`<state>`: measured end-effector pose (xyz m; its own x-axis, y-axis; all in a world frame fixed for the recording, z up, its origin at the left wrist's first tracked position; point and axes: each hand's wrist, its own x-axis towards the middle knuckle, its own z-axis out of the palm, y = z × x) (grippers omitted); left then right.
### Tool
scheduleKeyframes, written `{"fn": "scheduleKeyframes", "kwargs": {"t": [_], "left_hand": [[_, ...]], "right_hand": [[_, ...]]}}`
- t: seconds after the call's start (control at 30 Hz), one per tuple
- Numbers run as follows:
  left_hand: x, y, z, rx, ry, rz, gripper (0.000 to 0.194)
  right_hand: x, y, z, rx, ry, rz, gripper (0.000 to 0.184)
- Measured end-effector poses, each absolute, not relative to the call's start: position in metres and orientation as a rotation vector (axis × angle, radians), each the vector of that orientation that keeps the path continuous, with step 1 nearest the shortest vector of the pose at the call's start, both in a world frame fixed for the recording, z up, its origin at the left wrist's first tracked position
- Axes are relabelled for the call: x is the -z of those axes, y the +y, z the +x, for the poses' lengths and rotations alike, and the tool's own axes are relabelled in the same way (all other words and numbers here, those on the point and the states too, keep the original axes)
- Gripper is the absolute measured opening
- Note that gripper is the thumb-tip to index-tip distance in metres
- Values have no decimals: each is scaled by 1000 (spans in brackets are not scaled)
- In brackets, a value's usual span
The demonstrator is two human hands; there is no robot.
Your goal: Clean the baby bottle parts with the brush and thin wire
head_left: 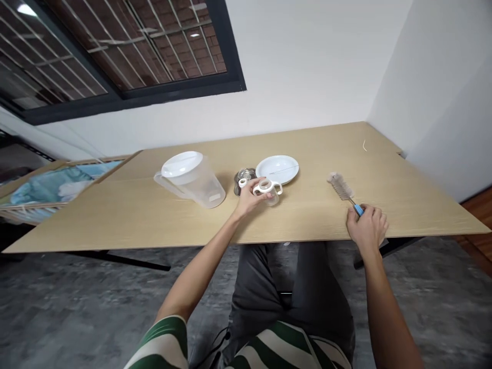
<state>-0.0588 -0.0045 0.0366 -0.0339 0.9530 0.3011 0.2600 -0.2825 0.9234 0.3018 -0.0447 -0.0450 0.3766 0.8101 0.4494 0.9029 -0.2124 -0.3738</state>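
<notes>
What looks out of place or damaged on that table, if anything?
A pale curved scrap lies alone far right on the table. A thin line crosses the white dish; crack or thread, I can't tell.

Green-and-white striped shirt, blue brush handle, pale wood-toned tabletop, dark grey trousers, white plate

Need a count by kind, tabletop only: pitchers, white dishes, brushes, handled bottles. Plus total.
Pitcher: 1
White dish: 1
Brush: 1
Handled bottle: 1
Total: 4
Not counted: the grey see-through piece by the left hand, kind unclear.
</notes>
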Motion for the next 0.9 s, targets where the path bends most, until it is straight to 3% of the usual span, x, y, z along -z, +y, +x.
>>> {"fn": "scheduleKeyframes", "kwargs": {"t": [0.3,0.7,0.9], "left_hand": [[-5,-7,-51,-1306,1156,1484,78],[1,-6,-45,-1274,1102,1513,78],[-1,-8,-45,-1321,1022,1499,88]], "right_hand": [[45,-45,303,189,-1455,-2040,45],[47,-43,304,167,-1445,-2027,45],[47,-43,304,198,-1422,-1981,49]]}}
